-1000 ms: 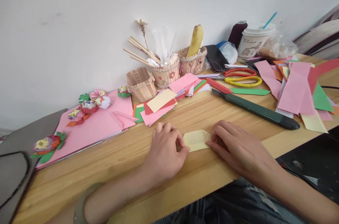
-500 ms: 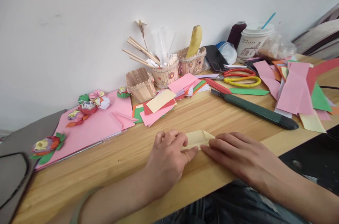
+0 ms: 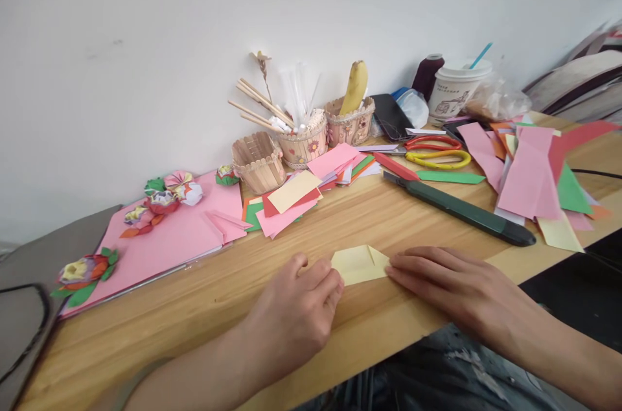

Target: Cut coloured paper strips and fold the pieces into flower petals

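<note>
A small pale yellow piece of folded paper (image 3: 358, 264) lies on the wooden table in front of me, its upper corners slanted and a crease showing near the right one. My left hand (image 3: 302, 304) is closed at its left end, fingers curled, with the thumb mostly hidden. At the opposite end, my right hand (image 3: 449, 281) pinches the right tip, fingers pressed together and pointing left. Beyond the hands lies a stack of coloured paper pieces (image 3: 294, 193), a yellow one on top.
A dark green utility knife (image 3: 466, 211) and red-and-yellow-handled scissors (image 3: 435, 152) lie behind my right hand. Paper strips (image 3: 529, 171) pile up at right. Small wooden baskets (image 3: 257, 164) line the wall. Folded paper flowers (image 3: 162, 200) sit on a pink sheet (image 3: 179, 229) at left.
My left thumb has come off the paper's lower edge, and the left hand has drawn back to the left end. More of the paper's face shows. The view has shifted slightly.
</note>
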A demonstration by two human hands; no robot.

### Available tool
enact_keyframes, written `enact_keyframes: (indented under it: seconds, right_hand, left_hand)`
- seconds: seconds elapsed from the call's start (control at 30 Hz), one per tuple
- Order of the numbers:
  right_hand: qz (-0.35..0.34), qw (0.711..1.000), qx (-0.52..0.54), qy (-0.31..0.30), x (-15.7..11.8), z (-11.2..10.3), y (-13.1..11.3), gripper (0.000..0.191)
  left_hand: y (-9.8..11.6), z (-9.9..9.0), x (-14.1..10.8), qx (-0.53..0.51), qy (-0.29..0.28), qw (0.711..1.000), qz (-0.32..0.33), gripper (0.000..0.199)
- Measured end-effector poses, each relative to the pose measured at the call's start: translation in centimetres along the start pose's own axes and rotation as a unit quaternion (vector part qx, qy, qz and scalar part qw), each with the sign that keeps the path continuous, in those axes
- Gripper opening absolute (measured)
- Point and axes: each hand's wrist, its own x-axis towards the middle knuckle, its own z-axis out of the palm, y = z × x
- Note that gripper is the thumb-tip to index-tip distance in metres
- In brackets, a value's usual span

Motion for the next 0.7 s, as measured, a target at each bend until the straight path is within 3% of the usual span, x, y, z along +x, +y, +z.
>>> enact_keyframes:
  seconds: [0.07, 0.17, 0.33, 0.47, 0.6, 0.7]
  right_hand:
    - [0.003, 1.000, -0.003, -0.003, -0.2, -0.1, 0.1, 0.038]
    - [0.012, 1.000, -0.008, -0.012, -0.1, -0.4, -0.2, 0.038]
    - [0.000, 0.999, -0.049, -0.016, 0.6, -1.2, -0.8, 0.034]
    - [-0.028, 0.999, -0.032, 0.004, 1.0, -1.9, -1.9, 0.035]
    - [-0.041, 0.999, -0.001, 0.016, 1.5, -1.1, -4.4, 0.032]
    - [-0.051, 0.998, 0.037, 0.031, 2.5, 0.4, -6.2, 0.031]
  left_hand:
    - [0.1, -0.2, 0.0, 0.000, -0.031, 0.999, 0.011, 0.028]
    - [0.3, -0.3, -0.1, 0.009, -0.030, 0.999, 0.015, 0.025]
    - [0.7, 0.4, -0.3, 0.021, -0.003, 1.000, 0.006, 0.031]
    - [0.5, 1.1, -0.4, 0.044, 0.053, 0.998, -0.001, 0.032]
    - [0.2, 1.0, -0.2, 0.034, 0.026, 0.997, -0.071, 0.024]
    - [0.0, 1.0, 0.0, -0.026, -0.004, 0.990, -0.139, 0.032]
